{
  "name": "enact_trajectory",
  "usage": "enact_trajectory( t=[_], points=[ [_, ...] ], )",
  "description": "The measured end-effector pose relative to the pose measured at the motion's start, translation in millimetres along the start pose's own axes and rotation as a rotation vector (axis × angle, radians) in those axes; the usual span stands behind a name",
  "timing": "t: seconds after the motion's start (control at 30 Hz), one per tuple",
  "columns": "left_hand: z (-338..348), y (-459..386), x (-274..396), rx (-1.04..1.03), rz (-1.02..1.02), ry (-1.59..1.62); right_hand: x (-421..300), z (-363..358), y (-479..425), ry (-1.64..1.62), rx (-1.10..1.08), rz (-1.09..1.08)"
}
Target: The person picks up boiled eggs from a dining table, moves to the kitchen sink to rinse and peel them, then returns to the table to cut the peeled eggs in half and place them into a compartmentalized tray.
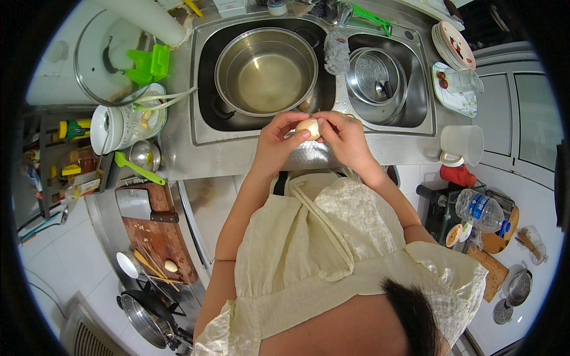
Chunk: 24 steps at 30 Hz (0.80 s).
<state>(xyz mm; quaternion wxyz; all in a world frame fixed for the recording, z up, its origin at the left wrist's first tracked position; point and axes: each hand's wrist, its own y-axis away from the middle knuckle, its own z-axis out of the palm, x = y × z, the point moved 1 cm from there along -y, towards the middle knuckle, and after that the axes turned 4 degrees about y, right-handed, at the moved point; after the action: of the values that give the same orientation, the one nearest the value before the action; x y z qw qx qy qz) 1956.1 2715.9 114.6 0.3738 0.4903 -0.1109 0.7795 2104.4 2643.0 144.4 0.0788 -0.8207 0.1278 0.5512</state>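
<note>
A partly peeled brown egg (307, 128) is held between my two hands at the front rim of the sink. My left hand (285, 132) grips its shell side with thumb and fingers. On the other side, the thumb and fingers of my right hand (340, 131) touch the bared white patch. Just beyond, a large steel pot (266, 104) holding cloudy water stands in the left sink basin (327, 95). A brown egg or piece of shell (303, 106) shows beside the pot, partly hidden by my hands.
The right basin (421, 89) contains a steel steamer pan (376, 100). A cleaver (138, 204) lies on a wooden cutting board (156, 240) at left, with a whole pale egg (170, 266). White bowls (102, 129) stand left of the sink; a white mug (463, 144) sits right.
</note>
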Motion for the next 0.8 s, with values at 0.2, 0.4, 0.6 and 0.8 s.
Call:
enact_trajectory(
  t=[0.2,0.4,0.6,0.8],
  points=[
    [-1.1,2.0,-1.2,-0.018,0.001,0.050,4.5,-2.1,0.2,-0.076,0.038,0.093],
    [3.0,3.4,-2.0,0.009,-0.016,0.248,24.5,-6.0,-6.4,0.193,0.258,-0.067],
    [5.7,-2.1,0.3,0.102,-0.012,0.334,9.9,-4.0,-3.9,0.126,0.192,-0.093],
    [11.1,-6.3,-9.7,0.167,0.016,0.233,-5.3,9.3,-0.6,0.081,0.138,-0.163]
  ],
)
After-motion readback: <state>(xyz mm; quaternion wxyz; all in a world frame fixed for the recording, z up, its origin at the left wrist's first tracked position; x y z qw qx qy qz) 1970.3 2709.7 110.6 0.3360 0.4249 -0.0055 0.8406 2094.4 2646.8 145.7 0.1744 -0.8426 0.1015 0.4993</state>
